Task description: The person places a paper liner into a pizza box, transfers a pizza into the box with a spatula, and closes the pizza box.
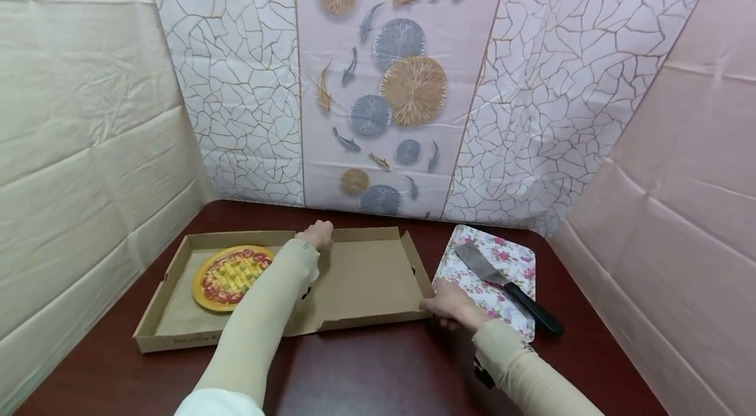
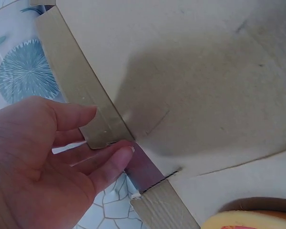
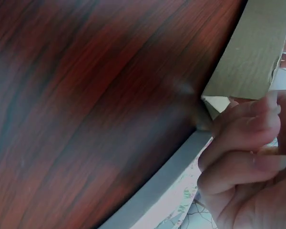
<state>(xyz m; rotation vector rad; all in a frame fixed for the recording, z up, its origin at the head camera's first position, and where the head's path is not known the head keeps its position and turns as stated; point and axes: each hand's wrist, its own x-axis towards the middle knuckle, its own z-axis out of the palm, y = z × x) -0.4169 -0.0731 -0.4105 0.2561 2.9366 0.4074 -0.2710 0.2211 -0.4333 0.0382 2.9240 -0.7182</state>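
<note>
A cardboard pizza box (image 1: 366, 285) lies open and flat, its lid half on the right. In its left half sits a pizza (image 1: 233, 277) with a yellow crust, partly behind the left forearm. At the back edge near the fold, my left hand (image 1: 317, 234) pinches the lid's side flap (image 2: 81, 76), thumb over it and some fingers behind it. My right hand (image 1: 451, 304) grips the lid's front right corner; in the right wrist view its fingers (image 3: 243, 131) are curled at the end of the cardboard wall (image 3: 252, 52).
Right of the box lies a white floral board (image 1: 522, 258), bearing a pizza server (image 1: 508, 288) whose black handle overhangs the board's edge. Everything stands on a dark red wooden table (image 1: 366, 370). Patterned cloth (image 1: 378, 75) hangs behind it, with pale cloth walls at both sides.
</note>
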